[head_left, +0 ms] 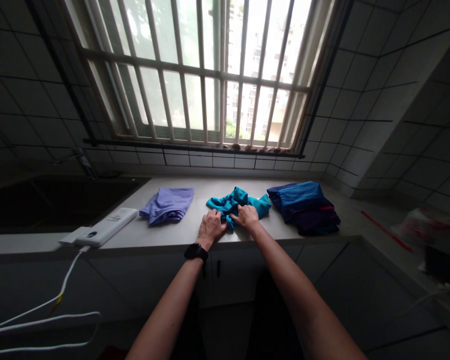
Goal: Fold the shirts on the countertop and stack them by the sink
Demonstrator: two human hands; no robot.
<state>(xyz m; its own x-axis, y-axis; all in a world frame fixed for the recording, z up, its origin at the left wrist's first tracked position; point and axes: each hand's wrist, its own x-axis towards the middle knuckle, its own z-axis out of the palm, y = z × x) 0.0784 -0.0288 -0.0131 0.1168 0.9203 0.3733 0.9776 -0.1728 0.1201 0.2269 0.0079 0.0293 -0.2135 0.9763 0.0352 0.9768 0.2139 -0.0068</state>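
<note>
Left hand (210,229) and right hand (246,217) close together on crumpled teal garment (230,200), grip probably light, hard to tell; soft, light, slippery, best pinched at outer edge.

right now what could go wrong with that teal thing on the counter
The teal garment is bunched under your left hand and right hand; spreading it might shove the pile of dark blue clothes right beside it. The white cable hangs over the counter edge, so snagging it could drag the white power bank off.
</note>
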